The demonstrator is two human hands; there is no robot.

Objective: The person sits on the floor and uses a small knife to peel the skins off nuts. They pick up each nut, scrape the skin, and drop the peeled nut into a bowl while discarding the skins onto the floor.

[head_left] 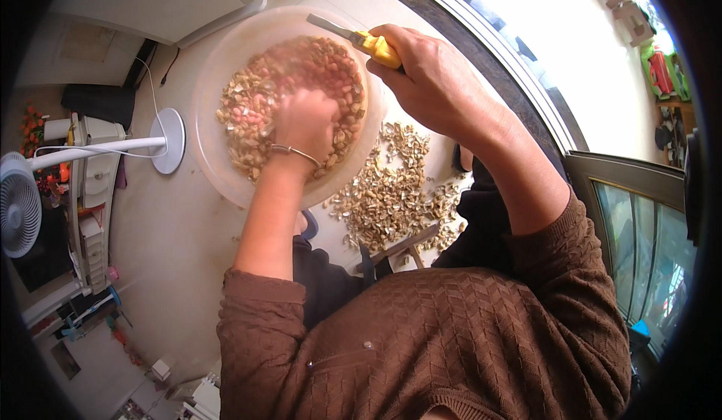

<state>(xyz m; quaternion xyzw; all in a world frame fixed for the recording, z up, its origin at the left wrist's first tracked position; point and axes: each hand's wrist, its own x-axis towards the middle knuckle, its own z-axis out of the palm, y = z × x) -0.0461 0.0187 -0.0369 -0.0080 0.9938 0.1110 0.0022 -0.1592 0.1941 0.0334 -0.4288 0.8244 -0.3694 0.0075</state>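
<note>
A large translucent plastic tub [211, 155] stands on the floor, with shelled pink peanuts [338, 70] and peanuts in their shells [240, 155] inside it. My left hand [307, 118], a bangle at its wrist, reaches down among them; it is blurred and its fingers are bent, so whether it holds anything is hidden. Above the tub's right rim my right hand [423, 70] grips a tool with yellow handles [381, 48] and a flat metal end [327, 25], which looks like pliers. Cracked peanut shells [389, 200] lie heaped on the floor between the tub and my legs.
A white fan [20, 205] on a round base [168, 141] stands left of the tub. A white cabinet [152, 2] is at the upper left. Sliding door tracks [507, 64] run along the right, near a glass-paned door [637, 239]. Part of a low stool or frame [406, 242] shows below the shells.
</note>
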